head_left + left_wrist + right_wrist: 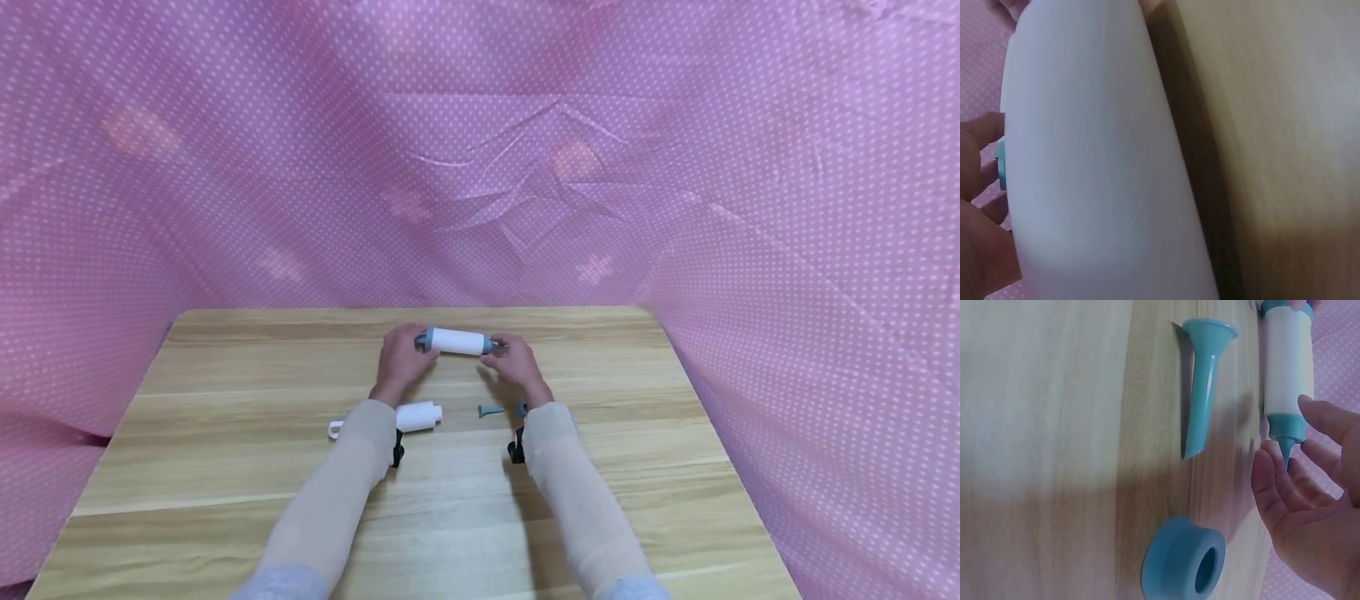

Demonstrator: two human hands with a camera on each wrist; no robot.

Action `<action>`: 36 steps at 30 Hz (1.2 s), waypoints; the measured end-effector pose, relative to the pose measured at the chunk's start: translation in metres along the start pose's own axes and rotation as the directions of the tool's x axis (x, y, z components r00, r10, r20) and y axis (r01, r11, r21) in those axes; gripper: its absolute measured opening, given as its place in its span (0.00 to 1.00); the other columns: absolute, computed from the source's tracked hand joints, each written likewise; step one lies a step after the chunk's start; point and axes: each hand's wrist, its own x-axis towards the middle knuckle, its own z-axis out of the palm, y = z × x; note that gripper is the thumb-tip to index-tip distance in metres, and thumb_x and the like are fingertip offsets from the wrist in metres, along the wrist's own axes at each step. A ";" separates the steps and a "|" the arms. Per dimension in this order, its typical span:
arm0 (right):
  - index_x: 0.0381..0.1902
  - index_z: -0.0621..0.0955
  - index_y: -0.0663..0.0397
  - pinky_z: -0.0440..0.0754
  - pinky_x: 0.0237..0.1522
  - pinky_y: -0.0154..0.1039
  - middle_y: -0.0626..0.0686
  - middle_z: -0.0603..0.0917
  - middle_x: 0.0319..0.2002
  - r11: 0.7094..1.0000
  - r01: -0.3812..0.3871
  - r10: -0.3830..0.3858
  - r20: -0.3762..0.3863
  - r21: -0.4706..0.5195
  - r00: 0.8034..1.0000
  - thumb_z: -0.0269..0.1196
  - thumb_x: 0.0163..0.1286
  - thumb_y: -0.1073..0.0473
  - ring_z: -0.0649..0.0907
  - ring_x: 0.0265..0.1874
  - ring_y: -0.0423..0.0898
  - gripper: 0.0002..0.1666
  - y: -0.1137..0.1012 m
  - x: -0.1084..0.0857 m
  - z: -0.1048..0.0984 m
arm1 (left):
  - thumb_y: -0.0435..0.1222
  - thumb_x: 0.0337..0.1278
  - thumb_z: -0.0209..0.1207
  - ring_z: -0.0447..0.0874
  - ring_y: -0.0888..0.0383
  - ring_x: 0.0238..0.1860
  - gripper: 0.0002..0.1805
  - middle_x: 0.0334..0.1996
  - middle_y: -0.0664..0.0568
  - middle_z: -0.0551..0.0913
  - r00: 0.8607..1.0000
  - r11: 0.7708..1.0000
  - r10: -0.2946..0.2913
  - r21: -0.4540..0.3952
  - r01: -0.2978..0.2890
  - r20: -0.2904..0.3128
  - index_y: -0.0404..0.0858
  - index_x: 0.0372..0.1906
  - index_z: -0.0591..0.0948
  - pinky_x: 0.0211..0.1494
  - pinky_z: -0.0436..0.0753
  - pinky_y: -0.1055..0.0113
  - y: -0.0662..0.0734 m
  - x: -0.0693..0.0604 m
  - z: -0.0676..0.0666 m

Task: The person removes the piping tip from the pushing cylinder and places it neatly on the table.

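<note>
A white tube (pixel 459 342) with teal ends is held level above the far part of the table, between both hands. My left hand (pixel 403 357) grips its left teal end; in the left wrist view the fingers (pixel 984 130) curl by a bit of teal, partly hidden by a large white surface (pixel 1097 150). At the other end, my right hand (pixel 516 365) holds the tube, thumb and fingers around the teal collar (pixel 1287 426) and pointed nozzle. Closer to the right wrist camera, a teal funnel-shaped piece (pixel 1202 387) and a teal ring (pixel 1175 562) lie on the wood.
On the wooden table (pixel 450 517), a white cylinder (pixel 416 417) with a narrower end lies beside the left forearm, and a white loop (pixel 334 429) shows on the forearm's other side. Pink dotted cloth (pixel 480 167) hangs behind and around the table.
</note>
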 end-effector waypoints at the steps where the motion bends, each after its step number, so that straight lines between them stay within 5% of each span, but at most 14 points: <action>1: 0.66 0.75 0.60 0.82 0.55 0.50 0.61 0.76 0.65 1.000 -0.007 0.007 0.003 0.011 1.000 0.68 0.70 0.60 0.79 0.59 0.58 0.30 0.000 0.001 0.000 | 0.38 0.59 0.70 0.67 0.39 0.68 0.31 0.66 0.39 0.75 1.000 1.000 0.004 0.011 -0.004 0.002 0.34 0.66 0.77 0.73 0.64 0.45 -0.001 0.000 0.000; 6: 0.62 0.76 0.60 0.85 0.46 0.40 0.60 0.77 0.63 0.999 -0.022 0.021 0.011 0.047 1.000 0.66 0.72 0.60 0.80 0.57 0.55 0.24 0.001 0.005 0.003 | 0.37 0.59 0.70 0.70 0.40 0.65 0.30 0.62 0.39 0.79 1.000 0.999 0.021 0.047 -0.021 -0.002 0.35 0.66 0.78 0.71 0.67 0.46 -0.003 0.001 0.000; 13: 0.60 0.78 0.64 0.86 0.41 0.41 0.64 0.81 0.57 0.998 0.012 -0.011 -0.015 0.057 1.000 0.64 0.72 0.63 0.83 0.53 0.57 0.21 0.000 0.004 0.004 | 0.37 0.59 0.71 0.73 0.42 0.61 0.26 0.56 0.41 0.84 0.999 0.997 0.027 0.074 -0.025 -0.026 0.34 0.61 0.81 0.70 0.68 0.48 -0.002 0.000 0.002; 20: 0.61 0.79 0.64 0.83 0.53 0.45 0.63 0.82 0.57 0.995 -0.026 0.031 -0.050 0.100 0.998 0.65 0.72 0.61 0.82 0.55 0.58 0.22 -0.004 0.003 0.005 | 0.38 0.60 0.70 0.76 0.46 0.55 0.20 0.51 0.44 0.87 1.000 0.997 0.008 0.080 -0.006 -0.029 0.37 0.57 0.85 0.70 0.67 0.51 -0.001 -0.001 0.002; 27: 0.62 0.78 0.62 0.84 0.51 0.49 0.61 0.79 0.56 0.969 -0.034 0.038 -0.014 0.243 0.999 0.64 0.74 0.60 0.82 0.50 0.59 0.22 -0.007 0.002 -0.002 | 0.39 0.61 0.70 0.74 0.47 0.55 0.21 0.52 0.44 0.87 0.999 0.999 0.033 0.045 -0.031 -0.042 0.38 0.58 0.84 0.64 0.73 0.50 0.006 -0.006 -0.012; 36: 0.58 0.77 0.69 0.82 0.53 0.60 0.65 0.82 0.52 0.922 0.085 -0.103 0.027 0.377 0.994 0.63 0.74 0.66 0.85 0.45 0.56 0.19 -0.012 -0.008 -0.011 | 0.42 0.62 0.69 0.73 0.43 0.60 0.25 0.59 0.40 0.82 0.993 0.994 0.099 0.045 -0.097 -0.062 0.34 0.60 0.82 0.65 0.73 0.49 0.014 -0.026 -0.034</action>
